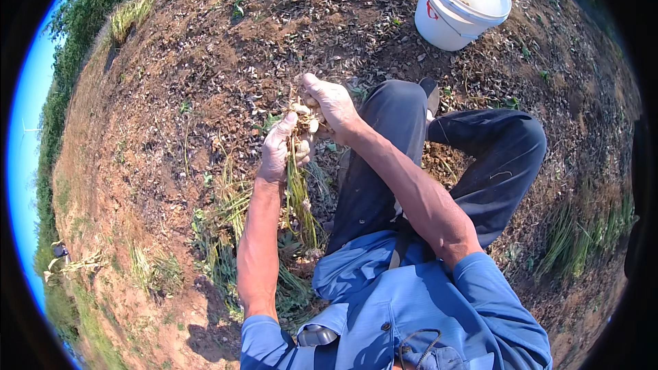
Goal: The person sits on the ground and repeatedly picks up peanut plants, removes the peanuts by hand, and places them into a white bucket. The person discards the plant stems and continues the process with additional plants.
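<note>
My left hand (277,149) grips a bundle of peanut plants just below the pods, and its green-yellow stems (299,200) hang down toward my lap. Pale peanut pods (312,125) cluster between my two hands. At the root end, my right hand (331,105) is closed around some of the pods and roots, close to my left hand. A white plastic bucket (444,23) stands on the soil at the upper right, with some pale contents partly visible inside.
Pulled plants (226,221) lie beside my left forearm. Another heap of green stems (581,241) lies at the right. My bent legs (396,159) are between my hands and the bucket's side. Dry leaves cover the soil; a tree line runs along the left.
</note>
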